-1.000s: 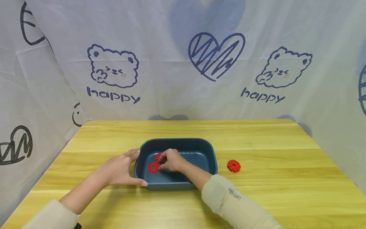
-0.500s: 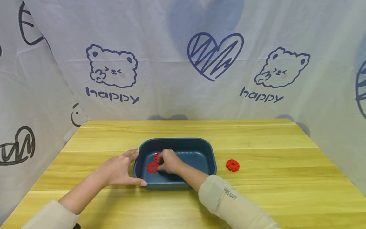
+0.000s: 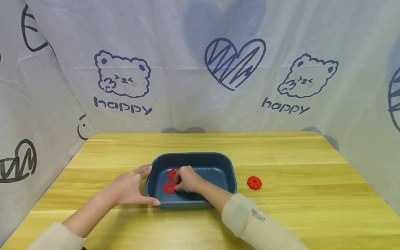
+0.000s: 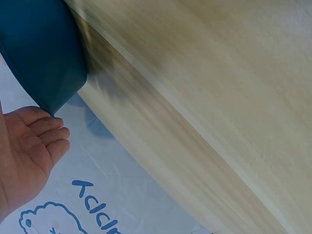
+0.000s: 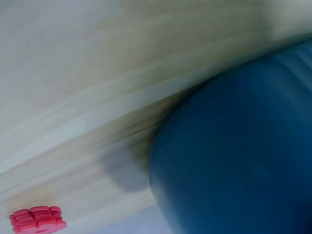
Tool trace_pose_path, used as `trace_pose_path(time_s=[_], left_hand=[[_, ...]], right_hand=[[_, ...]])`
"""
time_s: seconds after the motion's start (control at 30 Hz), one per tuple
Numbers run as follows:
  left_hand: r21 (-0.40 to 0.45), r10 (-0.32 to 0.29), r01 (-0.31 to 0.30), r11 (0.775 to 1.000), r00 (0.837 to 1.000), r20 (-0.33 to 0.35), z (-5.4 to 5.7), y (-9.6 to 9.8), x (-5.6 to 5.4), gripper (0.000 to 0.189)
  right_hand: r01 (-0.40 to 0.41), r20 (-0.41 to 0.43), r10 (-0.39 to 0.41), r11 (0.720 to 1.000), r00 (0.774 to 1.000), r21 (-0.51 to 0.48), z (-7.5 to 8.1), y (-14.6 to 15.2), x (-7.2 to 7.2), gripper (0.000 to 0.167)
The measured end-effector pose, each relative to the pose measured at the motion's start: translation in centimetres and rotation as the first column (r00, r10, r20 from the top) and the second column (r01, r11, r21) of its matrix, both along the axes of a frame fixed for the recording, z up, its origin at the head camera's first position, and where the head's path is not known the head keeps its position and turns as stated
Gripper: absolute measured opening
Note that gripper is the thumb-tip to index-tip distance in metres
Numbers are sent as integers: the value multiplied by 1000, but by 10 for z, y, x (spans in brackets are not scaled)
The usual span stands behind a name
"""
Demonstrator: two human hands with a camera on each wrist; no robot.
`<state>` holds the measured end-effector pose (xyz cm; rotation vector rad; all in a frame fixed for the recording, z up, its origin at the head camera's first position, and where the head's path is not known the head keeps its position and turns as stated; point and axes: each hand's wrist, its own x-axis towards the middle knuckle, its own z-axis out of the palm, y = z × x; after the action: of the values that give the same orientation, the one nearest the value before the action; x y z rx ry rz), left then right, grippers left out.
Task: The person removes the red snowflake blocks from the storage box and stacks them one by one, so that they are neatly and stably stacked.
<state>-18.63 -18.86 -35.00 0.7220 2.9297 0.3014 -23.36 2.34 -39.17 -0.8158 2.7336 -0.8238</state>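
A dark blue rectangular tub [image 3: 218,180] stands on the table. Inside it, on the left, my right hand [image 3: 189,180] pinches the right edge of a red notched snowflake disc [image 3: 169,188], which looks blurred. Just behind that one lies another red snowflake disc [image 3: 172,174], partly covered by the fingers. My left hand [image 3: 132,185] spans the tub's left end, thumb at the front rim and fingers at the back left. In the left wrist view the fingers of that hand [image 4: 29,151] touch the tub's corner [image 4: 46,58]. The right wrist view shows no hand.
Right of the tub, a short stack of red snowflake discs [image 3: 254,183] rests on the wooden table [image 3: 297,208]. The right wrist view shows this stack [image 5: 37,220] beside the tub's blue wall [image 5: 234,156]. A white printed cloth [image 3: 187,104] hangs behind the table.
The front red disc in the tub has shifted slightly right and nearer with my right hand, uncovering more of the rear disc. My left hand and the tub have stayed put.
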Motion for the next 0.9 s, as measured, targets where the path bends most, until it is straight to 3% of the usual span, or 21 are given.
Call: trace_pose_path(time_s=[0.37,0.57,0.9], left_hand=[[-7,-3,3,1000,1000,-15,0,3,1,113],[5,9,-8,1000,1000,-9,0,0,6,113],[2,1,-1,1000,1000,-15,3,4,2,114]], right_hand=[[-45,64,45,999,997,-1,13,26,6,8],[-104,26,104,994,994,15,12,36,9,10],[-133,-61,133,991,989,11,17,51,19,11]])
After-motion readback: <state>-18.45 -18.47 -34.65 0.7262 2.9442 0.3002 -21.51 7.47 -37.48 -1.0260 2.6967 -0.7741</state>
